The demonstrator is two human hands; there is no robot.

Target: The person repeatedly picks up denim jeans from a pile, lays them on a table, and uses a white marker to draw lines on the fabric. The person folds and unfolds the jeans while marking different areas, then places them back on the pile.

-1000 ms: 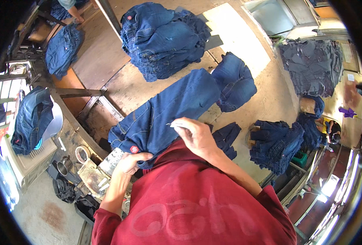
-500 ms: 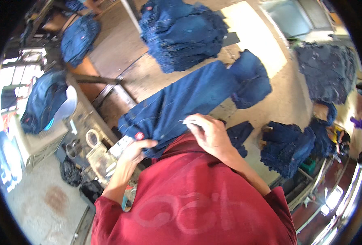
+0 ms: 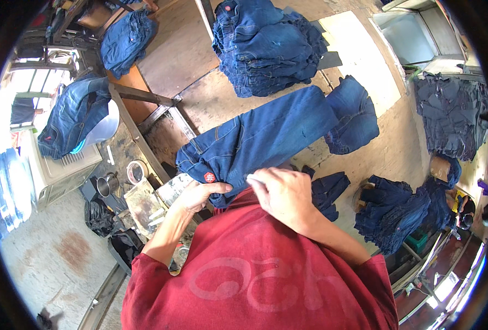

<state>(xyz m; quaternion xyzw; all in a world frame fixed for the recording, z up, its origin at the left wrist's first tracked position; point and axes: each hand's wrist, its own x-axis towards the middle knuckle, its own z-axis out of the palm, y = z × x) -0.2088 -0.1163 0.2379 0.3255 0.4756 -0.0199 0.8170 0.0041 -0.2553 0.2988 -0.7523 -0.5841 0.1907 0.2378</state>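
Note:
A folded pair of dark blue jeans (image 3: 271, 124) lies stretched across the worktable, its waistband end nearest me. A red round tag sits on that end. My left hand (image 3: 202, 195) grips the waistband edge, thumb on top and fingers underneath. Just right of it, my right hand (image 3: 285, 192) is closed over the near edge of the jeans, thumb and fingers pinched together. A small white piece, like chalk (image 3: 251, 179), shows at its fingertips; most of it is hidden by the hand.
A tall stack of jeans (image 3: 266, 49) stands at the back. Another folded denim piece (image 3: 354, 118) lies right of the jeans. Denim bundles (image 3: 392, 209) and dark cloth pieces (image 3: 450, 113) are at the right. At left are a tape roll (image 3: 137, 171), a metal mug (image 3: 108, 184) and white sticks.
The whole view has shifted, moving the scene right. My right hand has turned, with its back now more upward and the white piece less visible. My left hand keeps its grip.

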